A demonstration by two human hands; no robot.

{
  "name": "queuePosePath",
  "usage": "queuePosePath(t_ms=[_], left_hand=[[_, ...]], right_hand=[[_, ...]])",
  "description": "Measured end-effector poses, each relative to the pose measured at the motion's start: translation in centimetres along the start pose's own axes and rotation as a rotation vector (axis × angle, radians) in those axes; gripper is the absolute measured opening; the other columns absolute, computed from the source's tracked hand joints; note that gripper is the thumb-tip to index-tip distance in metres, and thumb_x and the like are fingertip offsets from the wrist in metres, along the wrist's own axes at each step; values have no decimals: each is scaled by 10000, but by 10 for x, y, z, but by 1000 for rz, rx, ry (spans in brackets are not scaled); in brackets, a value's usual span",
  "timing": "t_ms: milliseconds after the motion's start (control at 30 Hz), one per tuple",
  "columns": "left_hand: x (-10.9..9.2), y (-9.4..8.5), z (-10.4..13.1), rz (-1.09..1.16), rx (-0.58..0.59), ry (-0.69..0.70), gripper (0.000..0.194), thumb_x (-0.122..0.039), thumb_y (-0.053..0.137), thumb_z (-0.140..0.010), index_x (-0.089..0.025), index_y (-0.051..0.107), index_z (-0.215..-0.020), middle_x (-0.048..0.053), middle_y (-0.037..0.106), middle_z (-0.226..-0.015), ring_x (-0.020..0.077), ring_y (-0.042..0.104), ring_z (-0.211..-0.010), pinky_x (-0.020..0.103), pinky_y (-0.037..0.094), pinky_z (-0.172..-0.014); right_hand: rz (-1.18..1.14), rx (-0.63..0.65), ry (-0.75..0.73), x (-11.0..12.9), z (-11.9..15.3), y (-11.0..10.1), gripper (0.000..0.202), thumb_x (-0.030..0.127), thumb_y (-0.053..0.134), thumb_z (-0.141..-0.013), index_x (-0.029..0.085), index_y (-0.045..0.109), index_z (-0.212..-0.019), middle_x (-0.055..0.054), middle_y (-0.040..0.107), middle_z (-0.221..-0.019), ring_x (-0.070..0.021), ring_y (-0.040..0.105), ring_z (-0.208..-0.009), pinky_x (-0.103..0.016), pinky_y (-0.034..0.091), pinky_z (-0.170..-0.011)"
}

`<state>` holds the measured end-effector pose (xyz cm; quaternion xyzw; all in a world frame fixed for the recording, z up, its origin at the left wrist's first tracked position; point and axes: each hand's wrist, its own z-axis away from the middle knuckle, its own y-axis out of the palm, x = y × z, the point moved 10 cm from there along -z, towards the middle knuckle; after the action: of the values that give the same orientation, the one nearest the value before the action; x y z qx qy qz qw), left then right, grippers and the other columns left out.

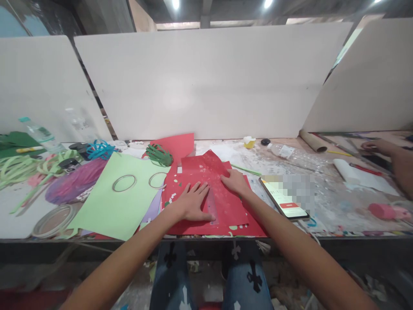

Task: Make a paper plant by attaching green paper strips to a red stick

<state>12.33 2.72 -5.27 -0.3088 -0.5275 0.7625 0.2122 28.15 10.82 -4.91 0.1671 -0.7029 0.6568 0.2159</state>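
A red paper sheet (230,209) lies in front of me on more red paper scattered with small scraps. My left hand (193,203) is spread flat with fingers apart, pressing on a clear ruler (211,207) that lies lengthwise on the sheet. My right hand (235,181) is closed at the sheet's right side, its fingers curled onto the paper. The sheet's far part (209,160) is raised and bent. Beyond it lie another red sheet (177,144) and a bundle of dark green paper strips (158,155).
Left, light green paper (109,211) bears two rings, beside a purple plastic bag (75,181) and tape roll (53,220). Right, a phone (284,198) lies near a clear bottle (293,154) and cardboard tube (312,141). Another person's hand (376,146) is far right. White panels (206,82) stand behind.
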Motion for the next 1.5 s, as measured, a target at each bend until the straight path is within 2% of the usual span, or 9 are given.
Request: queuePosePath(t_ms=[467,600,800,1033,1167,1300,1400,1500], left_hand=[[-3,1,5,4,-14,-2,1106,-752,518,-710,-165,111,-1554,78,67,-1622,365,72,-1477,570,83,-1176],[-3,1,5,9,-9,0,1112,-757,524,-703,-169,114,-1554,81,58,-1621,362,76,-1478,568,94,-1176],[-2,1,2,13,-12,-4,1108,-747,543,-690,-191,124,-1553,95,86,-1620,366,80,-1477,568,107,-1172],[-4,2,3,36,13,-21,1095,-731,546,-698,-184,126,-1549,117,89,-1616,363,58,-1480,581,75,-1170],[-6,1,3,30,-5,-11,1047,-731,559,-700,-188,218,-1527,135,158,-1607,367,86,-1476,584,71,-1171],[-3,3,2,30,-49,15,1018,-750,548,-713,-225,235,-1526,120,185,-1605,373,98,-1473,595,60,-1167],[1,8,3,26,-51,29,1082,-795,501,-715,-210,144,-1551,111,122,-1617,369,67,-1477,589,54,-1169],[4,10,3,23,-47,57,1116,-848,432,-716,-215,67,-1559,82,63,-1624,356,38,-1482,580,41,-1172]], right_hand=[[-40,0,-60,5,5,-4,281,379,492,-849,165,660,-781,-73,702,-807,-201,622,-738,-257,372,-620],[-37,39,-112,12,11,-7,253,403,565,-796,173,656,-744,-53,692,-775,-187,605,-704,-250,358,-601],[14,10,-171,31,27,-19,249,347,549,-787,192,535,-593,-32,608,-634,-162,524,-605,-265,285,-536],[32,-48,-209,61,46,-27,286,337,535,-794,207,403,-575,-3,490,-555,-135,407,-534,-288,238,-517],[-17,-141,-218,79,69,-57,340,381,550,-797,211,369,-565,10,446,-536,-122,384,-524,-280,250,-505],[-188,-177,-205,90,101,-102,331,446,563,-807,189,539,-601,-16,536,-561,-141,465,-535,-268,319,-479],[-462,-225,-225,86,113,-135,264,437,609,-805,186,690,-784,-61,687,-729,-207,615,-652,-289,456,-524],[-642,-237,-240,70,102,-151,240,424,666,-778,199,712,-851,-69,727,-810,-235,670,-705,-315,521,-557]])
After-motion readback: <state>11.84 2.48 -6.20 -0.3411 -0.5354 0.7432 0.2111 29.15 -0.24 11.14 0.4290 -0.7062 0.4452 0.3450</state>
